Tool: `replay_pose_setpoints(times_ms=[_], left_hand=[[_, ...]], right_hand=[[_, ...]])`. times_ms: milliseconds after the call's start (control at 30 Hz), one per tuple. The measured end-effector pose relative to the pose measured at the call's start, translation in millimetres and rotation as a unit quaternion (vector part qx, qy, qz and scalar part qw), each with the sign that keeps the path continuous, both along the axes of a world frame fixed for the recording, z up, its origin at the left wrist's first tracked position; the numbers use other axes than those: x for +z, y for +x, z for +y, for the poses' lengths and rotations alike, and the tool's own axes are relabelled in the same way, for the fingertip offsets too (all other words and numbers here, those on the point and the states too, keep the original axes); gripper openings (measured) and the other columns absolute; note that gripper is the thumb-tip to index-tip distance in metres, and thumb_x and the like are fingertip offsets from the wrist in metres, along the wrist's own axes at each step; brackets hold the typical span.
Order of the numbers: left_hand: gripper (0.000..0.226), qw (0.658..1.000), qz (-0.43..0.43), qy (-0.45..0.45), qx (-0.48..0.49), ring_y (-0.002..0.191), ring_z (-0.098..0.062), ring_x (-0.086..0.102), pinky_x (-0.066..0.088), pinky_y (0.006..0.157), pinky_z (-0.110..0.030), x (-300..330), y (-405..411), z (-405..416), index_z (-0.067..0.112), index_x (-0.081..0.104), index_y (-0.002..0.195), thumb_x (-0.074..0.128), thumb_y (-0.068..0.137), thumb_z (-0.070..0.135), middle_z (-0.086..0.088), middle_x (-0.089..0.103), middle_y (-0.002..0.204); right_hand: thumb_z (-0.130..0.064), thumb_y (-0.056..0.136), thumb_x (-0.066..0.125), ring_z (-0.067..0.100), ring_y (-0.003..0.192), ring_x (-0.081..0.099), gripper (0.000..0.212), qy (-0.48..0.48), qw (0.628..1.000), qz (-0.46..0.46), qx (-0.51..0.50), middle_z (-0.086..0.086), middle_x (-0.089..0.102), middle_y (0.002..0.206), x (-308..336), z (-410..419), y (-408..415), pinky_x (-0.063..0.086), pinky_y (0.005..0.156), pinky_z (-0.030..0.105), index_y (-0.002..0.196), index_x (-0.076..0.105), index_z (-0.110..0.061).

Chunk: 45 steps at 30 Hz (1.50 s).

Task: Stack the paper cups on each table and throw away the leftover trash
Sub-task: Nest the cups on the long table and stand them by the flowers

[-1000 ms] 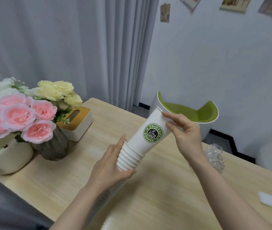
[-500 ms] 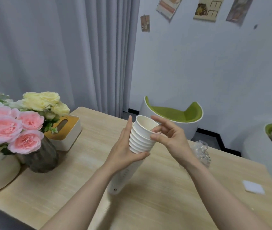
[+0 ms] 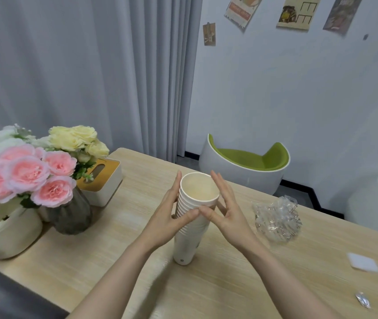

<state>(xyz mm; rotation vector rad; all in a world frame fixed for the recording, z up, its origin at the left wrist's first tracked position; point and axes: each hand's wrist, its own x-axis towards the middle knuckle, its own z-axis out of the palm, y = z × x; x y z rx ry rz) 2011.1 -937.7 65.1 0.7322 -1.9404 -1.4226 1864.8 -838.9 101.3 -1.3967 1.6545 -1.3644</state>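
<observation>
Now the stack of paper cups point(image 3: 191, 217) is stood upright on the table point(image 3: 119, 252), held between the left hand point(image 3: 172, 217) and the right hand point(image 3: 226, 215), both with straight fingers laid along its sides, thumbs meeting in front. The stacking seems finished; next the trash must be collected: a crumpled plastic wrapper point(image 3: 276, 218) just right, a white square point(image 3: 363, 262) and a small foil scrap point(image 3: 363, 300) further away. The flower vase point(image 3: 70, 215) and tissue box point(image 3: 101, 180) at left are not in the way.

Cup stack point(image 3: 191, 226) between both hands
</observation>
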Motion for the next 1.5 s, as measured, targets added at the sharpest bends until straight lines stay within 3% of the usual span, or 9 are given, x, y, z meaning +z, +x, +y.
replay_pose_setpoints(times_ms=[167,333,500,733,900,1100,1200,1367,1500], left_hand=[[0.066,0.999,0.024,0.044,0.014,0.135,0.008,0.026,0.029,0.102,-0.02,5,0,11,0.069,0.013,0.136,0.054,0.083,0.066,0.055,0.024,0.131],[0.068,0.995,0.05,0.087,0.012,0.14,0.001,0.025,0.027,0.116,-0.036,3,-3,18,0.059,0.018,0.141,0.052,0.082,0.058,0.036,0.026,0.146],[0.069,0.991,0.084,0.099,0.034,0.128,0.015,0.036,0.035,0.105,-0.023,10,-5,28,0.059,0.031,0.136,0.06,0.074,0.067,0.038,0.039,0.138],[0.069,0.98,0.172,0.091,0.041,0.126,0.003,0.047,0.041,0.101,-0.025,46,-25,46,0.042,0.042,0.14,0.064,0.078,0.06,0.022,0.053,0.135],[0.059,0.973,0.199,0.112,-0.033,0.117,0.0,0.056,0.048,0.083,-0.011,71,-44,59,0.037,0.051,0.134,0.068,0.079,0.046,0.016,0.062,0.127],[0.062,0.962,0.182,0.151,-0.134,0.116,-0.001,0.057,0.046,0.088,-0.025,85,-61,79,0.04,0.053,0.132,0.067,0.072,0.05,0.016,0.062,0.126],[0.059,0.951,0.178,0.166,-0.192,0.112,0.002,0.058,0.051,0.08,-0.017,92,-69,94,0.041,0.056,0.129,0.067,0.072,0.049,0.018,0.064,0.123],[0.053,0.915,0.176,0.191,-0.308,0.114,0.0,0.058,0.05,0.079,-0.013,93,-83,132,0.04,0.056,0.129,0.067,0.078,0.043,0.015,0.063,0.126],[0.051,0.881,0.165,0.214,-0.388,0.112,0.0,0.06,0.049,0.077,-0.01,89,-93,175,0.04,0.059,0.125,0.069,0.076,0.042,0.015,0.064,0.123]], right_hand=[[-0.04,0.082,0.06,-0.003,0.143,0.015,0.081,0.016,0.997,-0.072,-0.007,-0.026,0.01,0.154,-17,10,10,0.023,0.117,0.032,0.14,0.006,-0.057],[-0.043,0.087,0.05,0.003,0.145,0.016,0.078,0.04,0.995,-0.086,-0.008,-0.02,0.005,0.158,-27,14,22,0.02,0.12,0.039,0.142,-0.004,-0.051],[-0.045,0.087,0.05,0.002,0.143,0.021,0.072,0.01,0.993,-0.108,-0.041,-0.019,0.016,0.156,-23,15,31,0.023,0.119,0.036,0.142,0.004,-0.052],[-0.045,0.087,0.052,0.002,0.138,0.031,0.068,-0.061,0.988,-0.085,-0.116,-0.013,0.034,0.15,8,26,26,0.029,0.116,0.04,0.145,0.017,-0.047],[-0.043,0.087,0.053,-0.001,0.134,0.036,0.06,-0.094,0.976,-0.092,-0.176,-0.017,0.038,0.147,29,50,17,0.032,0.114,0.033,0.138,0.023,-0.051],[-0.037,0.087,0.056,-0.008,0.13,0.038,0.062,-0.122,0.949,-0.094,-0.273,-0.02,0.04,0.146,42,87,17,0.037,0.104,0.013,0.139,0.025,-0.049],[-0.031,0.088,0.056,-0.011,0.125,0.041,0.061,-0.133,0.931,-0.095,-0.326,-0.019,0.041,0.145,49,110,22,0.038,0.093,0.004,0.141,0.027,-0.043],[-0.027,0.085,0.058,-0.007,0.127,0.043,0.069,-0.15,0.89,-0.085,-0.422,-0.015,0.043,0.145,55,158,37,0.041,0.099,0.013,0.146,0.026,-0.034],[-0.021,0.086,0.061,-0.011,0.123,0.045,0.066,-0.164,0.846,-0.074,-0.502,-0.026,0.045,0.139,50,202,52,0.042,0.086,0.005,0.142,0.03,-0.038]])
